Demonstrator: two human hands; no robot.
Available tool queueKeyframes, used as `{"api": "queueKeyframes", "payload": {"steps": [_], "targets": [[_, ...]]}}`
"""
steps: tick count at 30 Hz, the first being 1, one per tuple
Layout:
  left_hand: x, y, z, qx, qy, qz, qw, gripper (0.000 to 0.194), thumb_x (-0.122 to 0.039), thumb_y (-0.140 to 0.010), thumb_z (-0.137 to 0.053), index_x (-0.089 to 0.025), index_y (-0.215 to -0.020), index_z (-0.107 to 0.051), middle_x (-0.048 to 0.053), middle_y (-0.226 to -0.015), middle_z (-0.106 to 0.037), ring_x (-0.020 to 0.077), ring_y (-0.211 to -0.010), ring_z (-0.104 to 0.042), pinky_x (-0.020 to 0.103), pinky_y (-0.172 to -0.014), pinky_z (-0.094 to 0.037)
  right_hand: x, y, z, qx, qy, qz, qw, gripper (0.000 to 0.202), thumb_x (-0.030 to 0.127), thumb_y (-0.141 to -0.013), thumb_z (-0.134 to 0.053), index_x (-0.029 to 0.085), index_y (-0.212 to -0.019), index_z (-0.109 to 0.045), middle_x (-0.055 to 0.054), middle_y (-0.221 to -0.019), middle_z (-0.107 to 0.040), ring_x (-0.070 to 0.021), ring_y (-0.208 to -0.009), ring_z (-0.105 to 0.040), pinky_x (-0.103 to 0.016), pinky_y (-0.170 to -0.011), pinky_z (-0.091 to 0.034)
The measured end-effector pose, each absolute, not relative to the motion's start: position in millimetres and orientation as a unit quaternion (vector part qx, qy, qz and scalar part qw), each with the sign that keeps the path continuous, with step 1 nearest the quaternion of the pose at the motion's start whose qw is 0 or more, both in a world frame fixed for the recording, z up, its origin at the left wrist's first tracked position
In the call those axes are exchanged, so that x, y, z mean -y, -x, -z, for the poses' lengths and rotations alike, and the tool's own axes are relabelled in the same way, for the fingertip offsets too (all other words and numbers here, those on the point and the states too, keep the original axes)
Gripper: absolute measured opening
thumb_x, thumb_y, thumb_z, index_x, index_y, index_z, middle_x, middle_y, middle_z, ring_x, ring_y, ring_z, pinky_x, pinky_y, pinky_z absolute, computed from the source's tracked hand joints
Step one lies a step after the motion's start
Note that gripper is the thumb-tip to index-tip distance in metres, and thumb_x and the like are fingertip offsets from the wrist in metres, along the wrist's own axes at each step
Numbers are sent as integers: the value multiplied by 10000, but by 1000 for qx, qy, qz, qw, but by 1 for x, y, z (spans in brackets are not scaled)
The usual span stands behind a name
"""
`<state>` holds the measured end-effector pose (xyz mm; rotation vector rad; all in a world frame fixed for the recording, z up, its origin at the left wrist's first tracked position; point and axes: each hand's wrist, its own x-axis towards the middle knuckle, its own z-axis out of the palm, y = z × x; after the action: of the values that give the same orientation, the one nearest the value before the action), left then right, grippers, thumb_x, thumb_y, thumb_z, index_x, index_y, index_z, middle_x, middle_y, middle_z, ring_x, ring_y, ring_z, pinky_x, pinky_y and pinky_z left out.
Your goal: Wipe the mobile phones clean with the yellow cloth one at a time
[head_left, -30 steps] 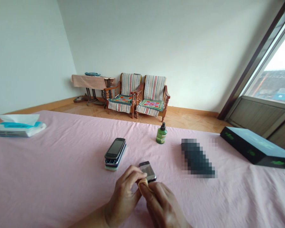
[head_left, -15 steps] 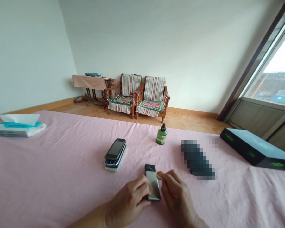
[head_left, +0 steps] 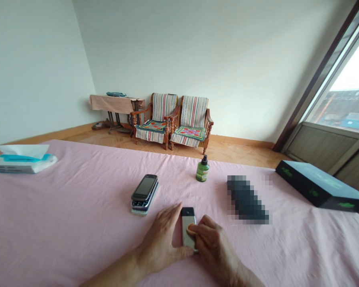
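A silver phone with a black top end (head_left: 188, 217) lies on the pink cloth (head_left: 86, 223), low in the middle of the head view. My left hand (head_left: 163, 239) is spread along its left side, thumb at the phone's lower end and fingers near its upper left corner. My right hand (head_left: 214, 241) pinches a small tan round pad (head_left: 192, 228), which rests on the phone's silver surface. Left of the hands, a stack of phones (head_left: 145, 193) sits with a dark touchscreen phone on top. A green bottle with a black cap (head_left: 202, 170) stands behind the phone.
A blurred dark object (head_left: 247, 199) lies right of the bottle. Farther right is a black box with green marks (head_left: 323, 187). A tissue pack (head_left: 22, 159) lies at the far left. Two wooden chairs (head_left: 190, 133) stand beyond the cloth's far edge.
My left hand has opened out, its fingers moving up and left off the phone. My right hand has moved left, bringing the pad from beside the phone onto it.
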<state>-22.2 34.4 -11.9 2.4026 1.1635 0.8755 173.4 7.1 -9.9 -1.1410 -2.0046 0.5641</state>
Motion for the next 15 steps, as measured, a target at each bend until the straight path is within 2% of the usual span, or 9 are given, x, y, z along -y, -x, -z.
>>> {"api": "queueKeyframes", "payload": {"steps": [8,15], "targets": [[-35,19,9,-428,-829,-313,176,970,-362,-534,-859,-201,-1378,-411,174,-1340,-520,387,-1211,-484,560,-993,-394,-29,-170,10,781,489,-156,355,229,186,-956,-403,194,-911,-628,-13,-758,-512,-130,-675,-533,-217,-598,-413],[-34,18,2,-457,-827,-253,210,942,-423,-559,-832,-161,-1363,-416,165,-1381,-475,372,-1261,-422,525,-1058,-330,-17,-167,0,799,508,-152,283,233,92,-893,-423,193,-796,-608,-9,-752,-523,-123,-689,-519,-202,-603,-358]]}}
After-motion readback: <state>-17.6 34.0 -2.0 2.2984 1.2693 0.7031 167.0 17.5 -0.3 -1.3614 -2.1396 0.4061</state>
